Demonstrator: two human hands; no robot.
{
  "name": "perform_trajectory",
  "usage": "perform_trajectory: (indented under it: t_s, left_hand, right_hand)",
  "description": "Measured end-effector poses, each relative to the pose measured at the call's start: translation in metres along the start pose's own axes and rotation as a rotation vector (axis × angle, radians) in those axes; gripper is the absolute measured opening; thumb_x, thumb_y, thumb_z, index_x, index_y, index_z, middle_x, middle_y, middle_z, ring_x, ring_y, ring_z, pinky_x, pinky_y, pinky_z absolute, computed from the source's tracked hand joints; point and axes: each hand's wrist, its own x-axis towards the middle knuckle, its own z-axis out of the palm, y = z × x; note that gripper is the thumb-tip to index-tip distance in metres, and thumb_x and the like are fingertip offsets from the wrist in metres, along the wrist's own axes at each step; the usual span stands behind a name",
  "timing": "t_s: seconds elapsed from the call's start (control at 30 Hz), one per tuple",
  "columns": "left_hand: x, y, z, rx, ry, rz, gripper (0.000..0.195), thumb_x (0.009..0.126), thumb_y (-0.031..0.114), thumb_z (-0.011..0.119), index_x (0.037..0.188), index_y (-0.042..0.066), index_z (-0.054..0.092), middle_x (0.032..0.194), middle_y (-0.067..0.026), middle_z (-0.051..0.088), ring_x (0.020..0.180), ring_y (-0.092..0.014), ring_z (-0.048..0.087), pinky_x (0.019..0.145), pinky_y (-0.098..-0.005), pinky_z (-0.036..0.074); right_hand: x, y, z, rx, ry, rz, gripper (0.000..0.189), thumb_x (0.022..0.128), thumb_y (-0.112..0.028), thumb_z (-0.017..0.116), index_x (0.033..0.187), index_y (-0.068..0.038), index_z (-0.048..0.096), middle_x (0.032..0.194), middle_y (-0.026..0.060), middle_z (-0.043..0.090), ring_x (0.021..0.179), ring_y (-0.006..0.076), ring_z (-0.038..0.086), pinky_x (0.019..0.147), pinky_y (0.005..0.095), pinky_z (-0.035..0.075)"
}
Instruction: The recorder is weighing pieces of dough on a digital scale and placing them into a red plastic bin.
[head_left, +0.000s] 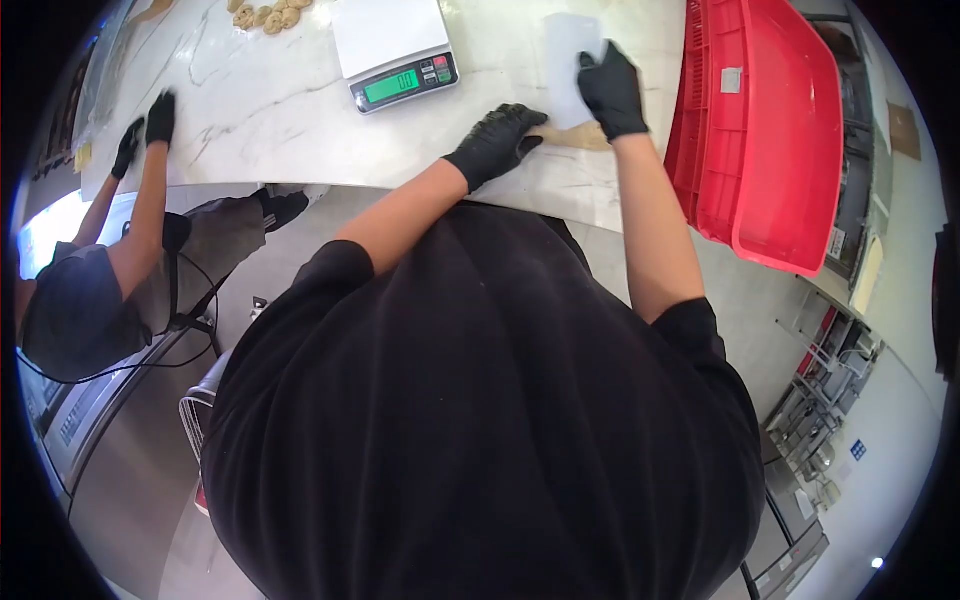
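My left hand (501, 144), in a black glove, has its thumb and fingers around the left end of a strip of pale dough (576, 136). The strip lies on the marble-patterned worktop near its front edge. In my right hand (615, 94), also gloved in black, is a flat white sheet, seemingly a plastic dough scraper (571, 67). Its near edge reaches down to the dough, and motion blurs its outline. To the left of the scraper stands a digital kitchen scale (397, 56) with a white platform and a lit green display.
Several dough pieces (271, 15) lie at the far edge of view. A stack of red plastic crates (787, 135) stands right of the worktop (262, 127). At the left, a co-worker's gloved hands (150, 127) are over the same worktop. A wire whisk-like tool (193, 420) shows low left.
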Motion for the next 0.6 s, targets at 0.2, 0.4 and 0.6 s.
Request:
perform_trajectory:
  t_s: [0.2, 0.4, 0.6]
  left_hand:
    - [-0.029, -0.009, -0.024, 0.019, -0.148, -0.137, 0.025, 0.090, 0.024, 0.063, 0.109, 0.008, 0.067, 0.106, -0.0116, 0.066, 0.096, -0.031, 0.062, 0.085, -0.0399, 0.050]
    - [-0.039, -0.012, -0.022, 0.102, -0.024, -0.016, 0.023, 0.088, 0.030, 0.068, 0.096, 0.008, 0.068, 0.094, -0.0106, 0.067, 0.083, -0.030, 0.063, 0.076, -0.0379, 0.051]
    - [-0.045, -0.006, -0.031, 0.037, -0.185, -0.283, 0.025, 0.086, 0.030, 0.073, 0.096, 0.008, 0.068, 0.090, -0.0084, 0.065, 0.078, -0.027, 0.063, 0.071, -0.0355, 0.050]
  right_hand:
    - [-0.003, -0.014, 0.043, 0.054, -0.014, 0.001, 0.028, 0.089, -0.020, 0.059, 0.107, 0.002, 0.063, 0.094, 0.0238, 0.070, 0.083, 0.0422, 0.067, 0.075, 0.0427, 0.053]
    - [-0.014, -0.013, 0.027, 0.138, -0.151, 0.021, 0.031, 0.089, -0.023, 0.059, 0.107, 0.001, 0.064, 0.094, 0.0230, 0.071, 0.080, 0.0424, 0.067, 0.074, 0.0432, 0.053]
    - [-0.044, -0.019, 0.050, 0.229, 0.017, 0.030, 0.030, 0.089, -0.021, 0.060, 0.107, 0.002, 0.064, 0.095, 0.0219, 0.071, 0.081, 0.0391, 0.068, 0.074, 0.0420, 0.054]
